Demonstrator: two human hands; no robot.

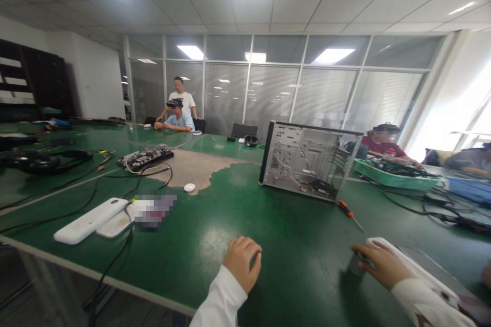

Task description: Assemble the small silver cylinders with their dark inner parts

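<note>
My left hand (242,264) rests on the green tabletop (215,245), its fingers loosely curved and the thumb apart from them, with nothing visible between. To the right, my right hand (385,266) is closed over a small greyish object (358,264), blurred and partly covered by the fingers. Beside and behind that hand lies a long white device (414,265) with a dark, flat item along it. Ahead of both hands stands an open metal computer case (303,161), cables loose inside. A screwdriver (350,213) with a red and black handle lies at the case's right corner.
On the left are a white power bank-like slab (90,219), trailing black cables (126,240), a round white disc (189,187) and a circuit board assembly (149,157). A green basket (397,176) of cables stands at right. Other people sit or stand around the table.
</note>
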